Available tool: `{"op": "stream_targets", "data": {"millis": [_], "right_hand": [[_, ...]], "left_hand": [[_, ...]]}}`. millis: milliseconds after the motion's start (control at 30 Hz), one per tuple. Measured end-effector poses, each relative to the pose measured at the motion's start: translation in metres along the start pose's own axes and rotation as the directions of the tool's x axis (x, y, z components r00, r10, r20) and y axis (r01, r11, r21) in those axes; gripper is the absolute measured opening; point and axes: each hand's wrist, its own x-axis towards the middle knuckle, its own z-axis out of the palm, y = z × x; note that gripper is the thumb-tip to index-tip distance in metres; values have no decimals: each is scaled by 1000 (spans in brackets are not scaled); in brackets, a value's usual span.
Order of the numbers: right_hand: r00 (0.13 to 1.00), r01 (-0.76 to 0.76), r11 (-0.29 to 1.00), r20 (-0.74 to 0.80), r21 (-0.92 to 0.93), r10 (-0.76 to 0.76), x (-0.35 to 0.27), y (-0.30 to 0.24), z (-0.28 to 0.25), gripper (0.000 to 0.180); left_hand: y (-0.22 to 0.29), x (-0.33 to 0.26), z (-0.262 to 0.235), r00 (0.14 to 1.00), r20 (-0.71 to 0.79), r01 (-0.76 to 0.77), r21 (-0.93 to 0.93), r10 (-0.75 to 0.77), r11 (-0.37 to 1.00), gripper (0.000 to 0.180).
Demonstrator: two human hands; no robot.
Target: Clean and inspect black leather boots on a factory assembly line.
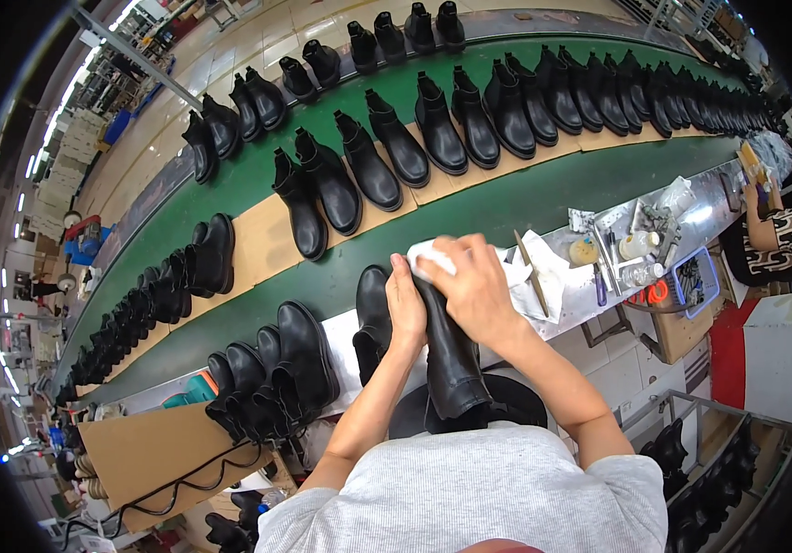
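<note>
In front of my chest a black ankle boot (452, 361) points toe-away, its shaft toward me. My left hand (406, 302) grips it along the left side near the toe. A white cloth (434, 259) is bunched under the fingers of my right hand (475, 288), pressed against the toe end, which the hands and cloth mostly cover. Just left of my left hand, another black boot (373, 309) lies on the metal ledge (345, 341).
Beyond runs a green conveyor (359, 263) with rows of black boots (396, 147) on brown cardboard (262, 241). More boots (299, 346) stand at left. On the right are white paper (551, 276), bottles (637, 244), a blue basket (696, 284) and another person's arm (764, 217).
</note>
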Motion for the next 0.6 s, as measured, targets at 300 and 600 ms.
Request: {"op": "stream_targets", "data": {"millis": [300,600], "right_hand": [[993,-96,964,-45,249,111,-28,-7,4,39],[999,-41,982,-21,185,45,-37,-6,7,37]], "left_hand": [[-1,5,-9,1000,0,-24,13,24,1000,56],[-5,7,-12,1000,8,-3,-19,3,1000,56]]}}
